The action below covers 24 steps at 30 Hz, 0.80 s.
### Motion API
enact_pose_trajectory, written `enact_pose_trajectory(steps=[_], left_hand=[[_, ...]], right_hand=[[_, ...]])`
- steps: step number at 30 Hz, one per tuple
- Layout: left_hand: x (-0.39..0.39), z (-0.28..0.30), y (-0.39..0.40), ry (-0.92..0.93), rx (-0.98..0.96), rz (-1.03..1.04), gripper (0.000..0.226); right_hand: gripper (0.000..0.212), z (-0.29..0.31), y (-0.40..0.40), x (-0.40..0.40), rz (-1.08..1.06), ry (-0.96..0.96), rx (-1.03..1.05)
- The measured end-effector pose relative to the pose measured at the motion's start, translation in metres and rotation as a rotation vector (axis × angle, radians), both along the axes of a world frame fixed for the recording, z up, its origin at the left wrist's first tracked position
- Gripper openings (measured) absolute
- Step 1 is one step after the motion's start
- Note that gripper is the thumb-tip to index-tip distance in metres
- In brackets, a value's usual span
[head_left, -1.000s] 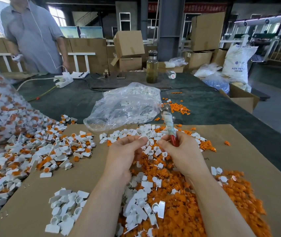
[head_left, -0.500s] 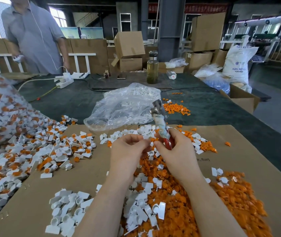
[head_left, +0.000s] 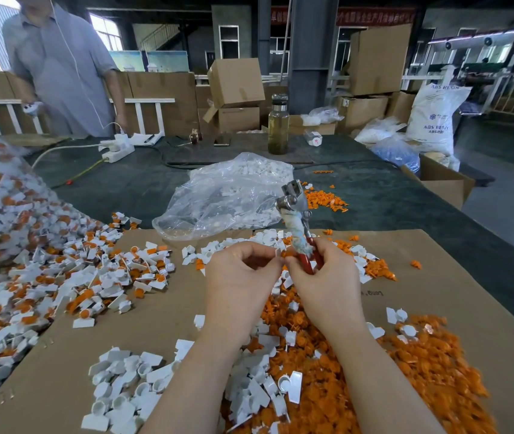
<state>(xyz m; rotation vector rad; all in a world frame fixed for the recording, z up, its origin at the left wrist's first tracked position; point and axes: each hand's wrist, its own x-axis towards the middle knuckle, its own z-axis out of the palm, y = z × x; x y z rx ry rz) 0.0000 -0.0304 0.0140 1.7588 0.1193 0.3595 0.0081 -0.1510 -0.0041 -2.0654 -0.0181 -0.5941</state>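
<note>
L hand (head_left: 240, 277) pinches small white part (head_left: 278, 252); R hand (head_left: 324, 277) clenched on pliers (head_left: 295, 211), head up, just above the part. Below hands: orange pile (head_left: 421, 364) + white pile (head_left: 124, 386), prob. done. Mixed pile (head_left: 61, 277) far L remains, so approx. mid-task.

The tool (head_left: 296, 220) has a bright, polished metal head, a shaft wound in frayed, grubby whitish cloth, and glossy red plastic on its handles. The white piece (head_left: 278, 252) is smooth, matt plastic, as are the loose white parts (head_left: 124, 380); the orange parts (head_left: 421, 371) are plastic with a slight sheen. They lie on dull brown cardboard (head_left: 161, 324). The clear bag (head_left: 224, 198) is thin, glossy, crinkled film; the table (head_left: 390, 195) wears a dark, matt covering.
</note>
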Motion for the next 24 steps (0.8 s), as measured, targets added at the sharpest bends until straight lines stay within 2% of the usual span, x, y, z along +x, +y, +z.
enact_pose_trajectory(steps=[12, 14, 24], left_hand=[[-0.0020, -0.0019, 0.0016, -0.076, 0.107, -0.048, 0.021], [-0.0032, -0.0016, 0.0013, -0.089, 0.127, -0.047, 0.020], [0.0010, -0.0036, 0.0011, -0.033, 0.068, 0.037, 0.013]], right_hand=[[0.014, 0.0017, -0.0024, -0.0005, 0.015, -0.022, -0.035], [0.018, 0.0020, -0.0023, -0.0009, 0.020, -0.032, -0.039], [0.011, 0.0044, -0.0046, 0.0003, 0.168, 0.042, 0.011]])
